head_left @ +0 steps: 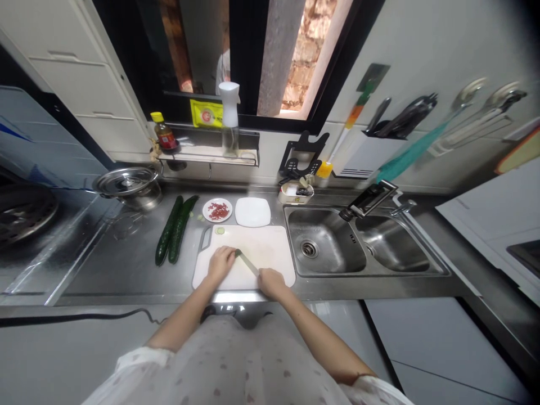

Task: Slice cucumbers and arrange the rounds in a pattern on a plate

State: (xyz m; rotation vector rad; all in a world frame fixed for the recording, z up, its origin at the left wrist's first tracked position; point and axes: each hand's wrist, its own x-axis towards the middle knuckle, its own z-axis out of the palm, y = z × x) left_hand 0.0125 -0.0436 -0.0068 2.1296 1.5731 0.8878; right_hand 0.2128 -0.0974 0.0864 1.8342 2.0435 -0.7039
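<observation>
My right hand (272, 282) is wrapped round the handle of a knife (250, 265), whose blade slants across a white cutting board (265, 247) toward my left hand. My left hand (221, 264) is closed over the board, with a small dark green cucumber piece (238, 253) at its fingertips beside the blade tip. How much cucumber lies under the palm is hidden. Pale cucumber slices (220, 230) rest at the board's upper left corner. Two whole cucumbers (176, 230) lie side by side on the counter left of the board.
Behind the board stand a plate (218, 203) with chopped red bits and a white square plate (252, 212). A double sink (333, 264) adjoins on the right. A lidded steel pot (141, 194) is at the back left. A shelf (194, 155) holds bottles; a knife holder (367, 154) hangs on the wall.
</observation>
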